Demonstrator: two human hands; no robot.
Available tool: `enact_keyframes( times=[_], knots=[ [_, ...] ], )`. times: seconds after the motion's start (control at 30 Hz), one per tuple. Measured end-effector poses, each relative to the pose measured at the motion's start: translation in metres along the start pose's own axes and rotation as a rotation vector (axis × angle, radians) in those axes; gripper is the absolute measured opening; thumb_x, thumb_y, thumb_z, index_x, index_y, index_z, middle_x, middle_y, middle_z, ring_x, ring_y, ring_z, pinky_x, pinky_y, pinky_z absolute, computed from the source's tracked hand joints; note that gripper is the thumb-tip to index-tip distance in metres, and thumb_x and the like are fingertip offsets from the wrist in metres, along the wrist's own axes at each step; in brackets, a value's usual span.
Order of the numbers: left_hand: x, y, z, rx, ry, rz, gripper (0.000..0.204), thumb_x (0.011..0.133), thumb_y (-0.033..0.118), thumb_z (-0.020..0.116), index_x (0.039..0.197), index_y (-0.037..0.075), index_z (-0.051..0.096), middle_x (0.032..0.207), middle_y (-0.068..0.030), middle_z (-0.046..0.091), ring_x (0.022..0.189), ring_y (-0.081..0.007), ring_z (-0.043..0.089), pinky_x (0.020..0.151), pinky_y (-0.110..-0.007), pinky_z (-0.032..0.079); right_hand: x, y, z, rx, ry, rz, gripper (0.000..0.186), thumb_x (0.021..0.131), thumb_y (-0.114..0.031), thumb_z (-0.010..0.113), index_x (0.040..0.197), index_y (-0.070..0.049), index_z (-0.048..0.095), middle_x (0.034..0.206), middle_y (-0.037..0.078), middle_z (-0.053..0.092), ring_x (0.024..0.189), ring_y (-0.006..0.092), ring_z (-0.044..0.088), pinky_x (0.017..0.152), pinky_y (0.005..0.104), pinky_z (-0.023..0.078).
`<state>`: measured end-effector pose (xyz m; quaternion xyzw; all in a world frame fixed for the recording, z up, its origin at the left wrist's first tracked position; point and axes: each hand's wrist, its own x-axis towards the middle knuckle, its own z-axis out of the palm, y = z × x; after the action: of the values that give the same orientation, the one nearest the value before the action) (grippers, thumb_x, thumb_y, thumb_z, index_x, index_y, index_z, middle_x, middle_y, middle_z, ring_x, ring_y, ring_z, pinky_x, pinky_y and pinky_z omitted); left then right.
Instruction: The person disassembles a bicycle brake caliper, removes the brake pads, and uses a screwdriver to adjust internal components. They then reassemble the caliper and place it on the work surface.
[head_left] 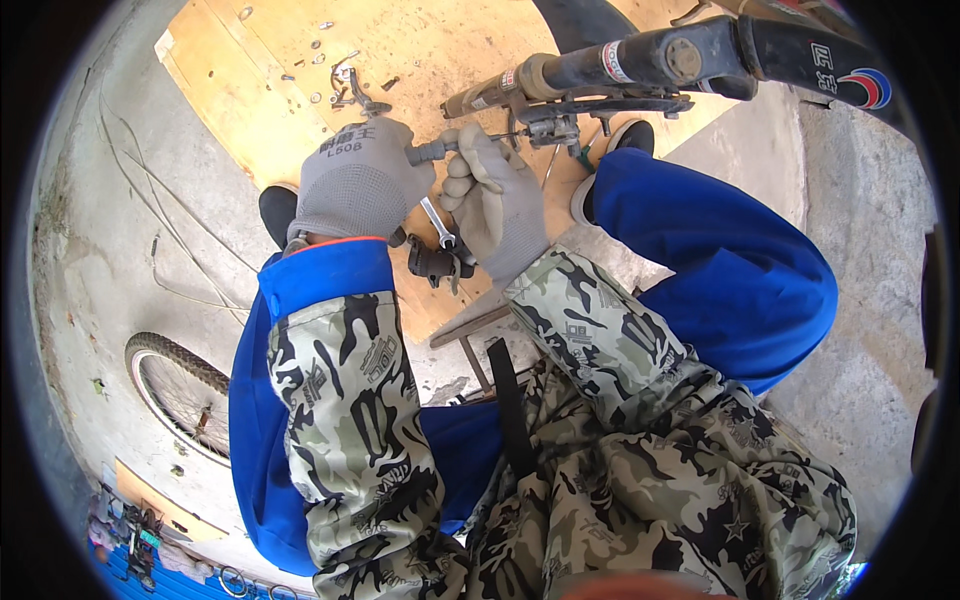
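Observation:
Grey work gloves cover both hands. My left hand (362, 178) is closed round the back end of a screwdriver-like tool with a grey handle (428, 152). My right hand (500, 205) has its fingers curled round the front of that tool, close to the left hand. Its thin dark shaft points right, toward a small metal mechanism (552, 130) under the black bicycle frame (640, 60). Whether the tip touches the mechanism is too small to tell. Below the hands lie an open-end wrench (438, 222) and a black part (432, 262), partly covered by my right hand.
A wooden board (250, 60) lies under the work, with a metal bicycle part (352, 88) and several small screws and rings on it. Loose cables (185, 215) trail over the concrete at left, near a bicycle wheel (185, 385). My knees flank the work.

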<state>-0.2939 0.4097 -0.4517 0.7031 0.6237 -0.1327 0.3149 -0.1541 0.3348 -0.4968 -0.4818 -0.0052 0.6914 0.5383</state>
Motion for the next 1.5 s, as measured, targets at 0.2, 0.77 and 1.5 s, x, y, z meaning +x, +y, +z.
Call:
enact_keyframes(
  times=[0.2,0.77,1.5],
  knots=[
    [-0.005,-0.008,-0.001,-0.005,0.011,0.052,0.031,0.089,0.037,0.07,0.107,0.012,0.07,0.098,-0.0094,0.075,0.096,-0.0277,0.073,0.084,-0.04,0.056,-0.003,0.004,0.004,0.04,-0.103,-0.062,0.039,0.102,-0.025,0.066,0.12,0.009,0.062,0.085,0.005,0.06,0.07,0.0136,0.058,0.065,0.0284,0.05],
    [-0.002,-0.008,0.022,-0.053,0.112,0.024,0.036,0.088,0.044,0.068,0.093,0.009,0.071,0.088,-0.0126,0.075,0.087,-0.0282,0.074,0.079,-0.04,0.056,0.001,0.01,0.003,-0.097,0.059,-0.058,0.033,0.1,-0.027,0.068,0.109,0.004,0.066,0.079,0.006,0.065,0.063,0.0143,0.061,0.056,0.0275,0.051],
    [-0.006,-0.007,0.012,0.014,0.279,0.108,0.022,0.088,0.033,0.07,0.096,0.012,0.068,0.084,-0.0092,0.07,0.085,-0.0289,0.071,0.074,-0.042,0.055,0.002,0.009,0.012,-0.039,0.027,-0.065,0.03,0.098,-0.03,0.07,0.1,-0.001,0.064,0.072,0.005,0.06,0.057,0.0136,0.057,0.054,0.0286,0.051]
  ],
)
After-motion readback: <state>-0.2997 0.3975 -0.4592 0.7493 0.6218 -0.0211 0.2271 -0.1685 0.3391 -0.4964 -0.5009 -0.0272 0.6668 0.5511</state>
